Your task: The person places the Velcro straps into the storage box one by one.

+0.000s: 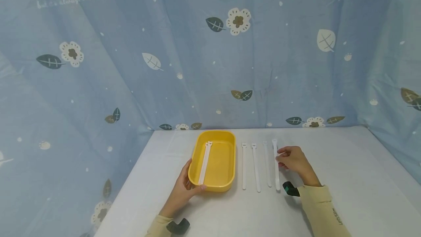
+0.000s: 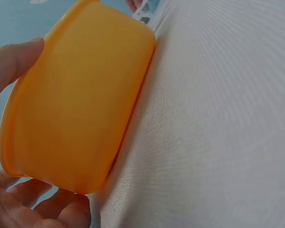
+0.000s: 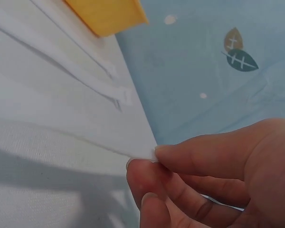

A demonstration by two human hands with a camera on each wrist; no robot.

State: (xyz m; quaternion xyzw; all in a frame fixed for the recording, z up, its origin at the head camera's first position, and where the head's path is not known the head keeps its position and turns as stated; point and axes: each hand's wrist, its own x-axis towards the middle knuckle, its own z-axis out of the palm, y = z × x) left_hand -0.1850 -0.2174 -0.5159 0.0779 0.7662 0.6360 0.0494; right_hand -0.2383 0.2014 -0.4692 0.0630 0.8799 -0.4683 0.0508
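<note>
My left hand (image 1: 182, 189) grips the near left corner of a yellow plastic tray (image 1: 231, 164). In the left wrist view the thumb (image 2: 14, 61) lies at the rim and the other fingers (image 2: 52, 204) bend against the side. Inside the tray, white cable ties (image 1: 205, 164) lie together along the left. My right hand (image 1: 294, 159) pinches a white cable tie (image 1: 276, 171), the rightmost of the row, between thumb and fingertips. Seen from the right wrist, its thin edge (image 3: 99, 146) runs out from the fingertips.
Three more white cable ties (image 1: 255, 167) lie side by side between the tray and my right hand. A white cloth (image 1: 345, 178) covers the table. Blue patterned curtain (image 1: 197, 46) hangs behind it and at the sides.
</note>
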